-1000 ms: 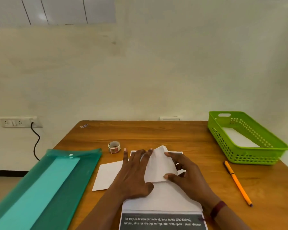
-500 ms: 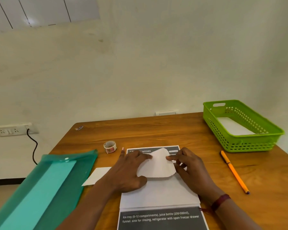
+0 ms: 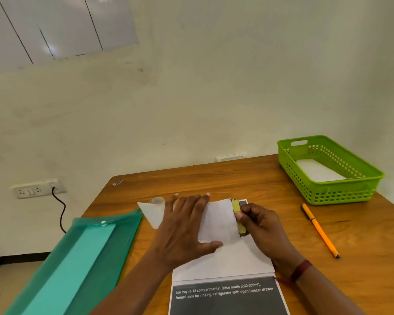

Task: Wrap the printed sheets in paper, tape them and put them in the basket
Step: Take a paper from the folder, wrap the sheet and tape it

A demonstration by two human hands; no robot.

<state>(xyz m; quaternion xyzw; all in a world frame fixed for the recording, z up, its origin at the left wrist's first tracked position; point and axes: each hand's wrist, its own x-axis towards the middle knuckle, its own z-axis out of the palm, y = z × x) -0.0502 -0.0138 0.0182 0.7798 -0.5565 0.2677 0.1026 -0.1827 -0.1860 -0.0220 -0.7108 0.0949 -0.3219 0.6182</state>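
Left hand (image 3: 187, 226) flat on wrapping paper (image 3: 221, 221), right hand (image 3: 259, 226) pinching its folded edge over printed sheets (image 3: 228, 296); taping, green basket (image 3: 341, 189) remain.

Both forearms are bare, with no sleeves in view. The left hand (image 3: 182, 230) wears nothing on its fingers or wrist. The right hand (image 3: 263, 226) has a dark red thread band (image 3: 301, 270) tied around its wrist, loose thread ends trailing from it
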